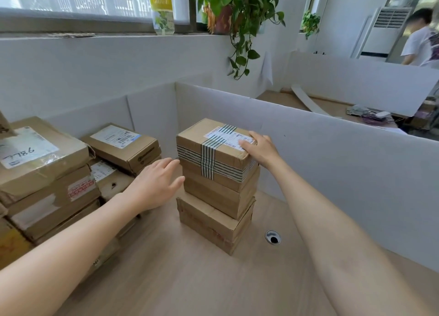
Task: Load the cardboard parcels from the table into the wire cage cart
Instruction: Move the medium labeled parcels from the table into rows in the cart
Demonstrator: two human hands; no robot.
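Observation:
A stack of three cardboard parcels stands in the middle of the wooden table (190, 280). The top parcel (209, 149) has dark striped tape and a white label. My right hand (260, 148) lies flat on its right top edge, over the label. My left hand (156, 182) hovers open just left of the stack, fingertips close to the top parcel's left side. Below it sit the middle parcel (218, 197) and the bottom parcel (211, 223). More parcels are piled at the left (47, 173), one marked 7786. The wire cage cart is not in view.
White partition boards (332, 149) wall the table at the back and right. A cable hole (272, 237) sits right of the stack. A potted vine (237, 18) and a yellow bottle (161, 9) stand on the window sill. Another person (420, 40) stands far right.

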